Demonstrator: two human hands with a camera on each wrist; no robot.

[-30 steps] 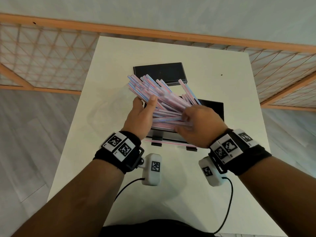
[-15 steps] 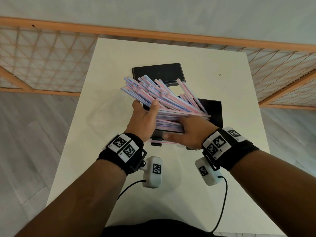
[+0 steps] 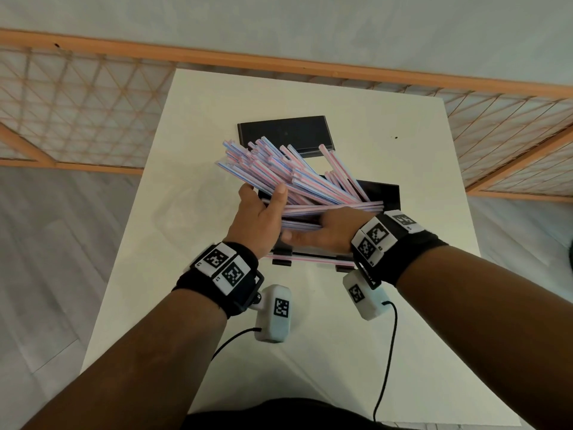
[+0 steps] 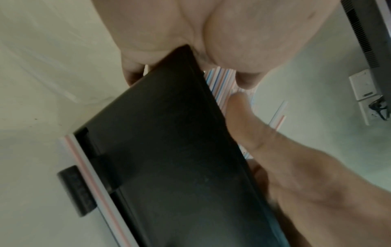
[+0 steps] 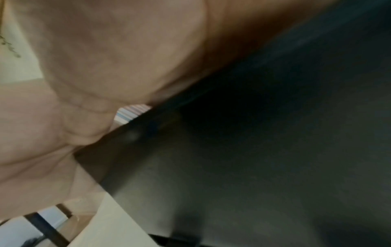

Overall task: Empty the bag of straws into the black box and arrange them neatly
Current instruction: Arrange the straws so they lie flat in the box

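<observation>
Head view shows the fanned bundle of pink-and-blue striped paper straws (image 3: 294, 184) lifted at a slant over the open black rectangular box (image 3: 383, 193) on the white table (image 3: 403, 119). My left hand (image 3: 260, 218) grasps the bundle near its near-left part, thumb curled over the top, while my right hand (image 3: 322, 232) lies with fairly straight fingers against the lower straws at the box's near edge — it seems to be pressing, not clasping. The straws' long axis runs from far left down to near right, crossing the box's long side at an angle; their far ends stick out past the box toward the flat black lid (image 3: 285, 135) lying beyond it. One stray striped straw (image 3: 310, 259) lies on the table just before the box's near wall. For the bundle to drop in neatly, I judge my left hand — the one actually gripping — must swing the raised far ends rightward and down until the axis lines up with the box.
</observation>
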